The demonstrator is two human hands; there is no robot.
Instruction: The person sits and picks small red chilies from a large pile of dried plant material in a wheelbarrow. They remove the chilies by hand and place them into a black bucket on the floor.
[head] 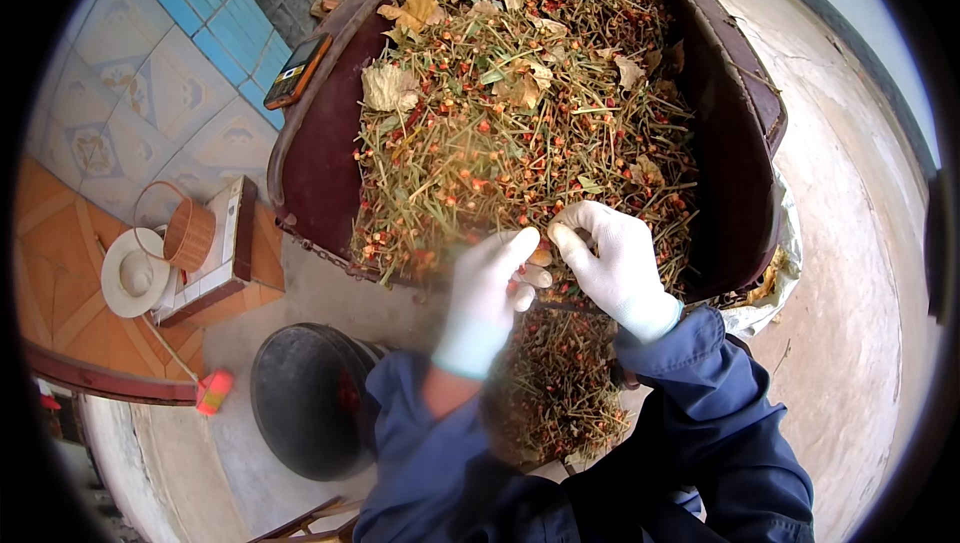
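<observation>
Both hands wear white knit gloves and meet over the near edge of a maroon cargo bed (319, 123). Inside it lies a deep heap of cut stalks (555, 130) with small red and orange ends, which look like chilli stems. My left hand (495, 273) has its fingers curled and thumb raised, beside a small orange bit seen near the fingertips. On my right hand (611, 258), thumb and forefinger come together in a pinch. Whether either one grips a piece is too small to tell. Below them, a second pile of stalks (577, 385) lies close to my body.
A black bucket (300, 400) with something red inside stands left. On the bed's left rim rests an orange keypad phone (298, 72). Farther left are a wicker basket (189, 235), a pale hat (135, 273) and a stick's red-yellow end (214, 391). A white sack (780, 265) sits right.
</observation>
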